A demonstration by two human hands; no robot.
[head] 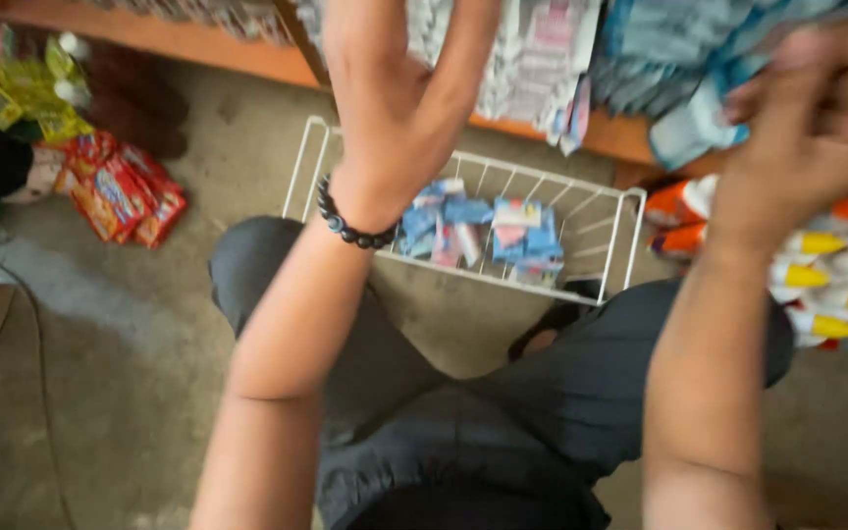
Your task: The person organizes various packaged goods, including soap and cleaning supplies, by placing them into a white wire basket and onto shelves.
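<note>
The picture is blurred by motion, so many details are hard to read. The left hand [395, 98] is raised up toward the hanging strips of pale sachets [532, 59] at the wooden shelf edge [247, 54]; its fingers are cut off by the top border, so I cannot tell if they are spread or pinching something. On this wrist sits one bracelet of dark round beads [350, 228]. The right hand [817, 128] is very smeared; its fingers look curled together near a bundle of light blue packets [699, 118], and it seems to touch them, but a real grip I cannot confirm. Below, between the two forearms, stands one white wire basket [620, 236] on the grey concrete floor [100, 344]; inside it lies a small heap of blue, white and pink sachets [483, 236] — too blurred to count exactly, perhaps about ten. At the right edge lie white tubes with yellow caps [826, 285], at least four visible, partly cut off, with orange packages beside them. At the left lie red snack packets [120, 196], about three, and yellow-green bags [22, 93] above them. The person's dark trousers [503, 412] fill the lower middle — the knees hide part of the floor.
</note>
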